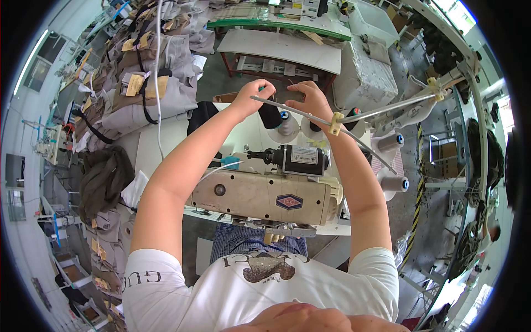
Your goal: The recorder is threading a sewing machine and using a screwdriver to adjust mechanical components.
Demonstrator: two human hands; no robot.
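Beyond the sewing machine, my two arms reach up to the thread stand. My left hand is closed around the upper end of a black thread cone, with a bit of teal showing by the fingertips. My right hand is held a little to the right, thumb and fingers apart; whether a fine thread runs between the hands is too small to tell. A metal thread-guide rod crosses in front of the right wrist. Below the hands stands a grey-white thread cone with a blue core.
Two more thread cones sit at the right, under a metal stand arm. A black motor tops the machine. Bundled grey garments are piled at the left. A low white table stands ahead.
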